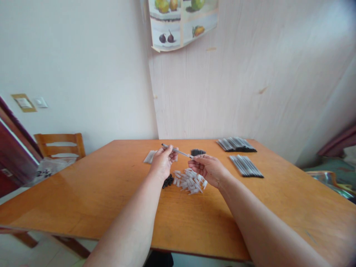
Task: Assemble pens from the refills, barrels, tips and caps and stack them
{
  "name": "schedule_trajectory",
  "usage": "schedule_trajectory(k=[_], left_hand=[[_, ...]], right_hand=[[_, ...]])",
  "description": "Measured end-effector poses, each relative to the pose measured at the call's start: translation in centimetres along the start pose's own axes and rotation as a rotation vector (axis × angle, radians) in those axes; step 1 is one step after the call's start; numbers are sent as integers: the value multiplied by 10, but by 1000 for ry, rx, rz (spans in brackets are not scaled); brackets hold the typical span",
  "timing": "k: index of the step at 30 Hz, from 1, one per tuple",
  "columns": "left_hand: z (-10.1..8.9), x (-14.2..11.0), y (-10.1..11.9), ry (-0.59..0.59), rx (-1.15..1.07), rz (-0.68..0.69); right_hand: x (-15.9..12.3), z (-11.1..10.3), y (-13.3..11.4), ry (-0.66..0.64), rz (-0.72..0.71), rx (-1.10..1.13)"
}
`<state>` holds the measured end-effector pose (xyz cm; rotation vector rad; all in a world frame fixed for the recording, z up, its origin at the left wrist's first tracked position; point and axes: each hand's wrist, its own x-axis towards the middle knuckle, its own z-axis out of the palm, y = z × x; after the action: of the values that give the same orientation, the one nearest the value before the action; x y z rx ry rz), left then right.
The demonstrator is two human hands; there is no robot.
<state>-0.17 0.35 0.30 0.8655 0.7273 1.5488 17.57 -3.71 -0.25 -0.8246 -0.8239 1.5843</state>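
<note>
Above the middle of the table, my left hand (163, 160) is closed around a pen (180, 151) with a clear barrel and a black end at upper left. Its tip slants down to the right, toward my right hand (207, 167). There my thumb and fingers pinch what looks like a small whitish pen cap, mostly hidden by the fingers, right at the tip. Below the hands lies a loose pile of white pen caps (190, 181). A small heap of black plugs (168, 181) sits left of it, partly covered by my left forearm.
Behind my hands lie a row of whitish thin sticks (149, 156) and a dark bundle (198, 152). Two rows of clear pens, a far one (236, 144) and a nearer one (246, 165), lie at right on the wooden table (111, 207). A chair (59, 144) stands at left.
</note>
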Motion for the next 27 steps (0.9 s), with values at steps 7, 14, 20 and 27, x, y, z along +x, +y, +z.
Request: schedule_trajectory(k=[7,14,20,27], left_hand=[[2,-1,0,-7,13,7],[4,-3,-2,-31,34,6],[5,-4,-7,-70,100,-1],[10,-10,-9,-81,144,-25]], right_hand=[[0,2,1,33,-7,-11],[2,1,3,37,-10,-13],[2,1,4,21,-23,4],[3,1,7,7,-63,4]])
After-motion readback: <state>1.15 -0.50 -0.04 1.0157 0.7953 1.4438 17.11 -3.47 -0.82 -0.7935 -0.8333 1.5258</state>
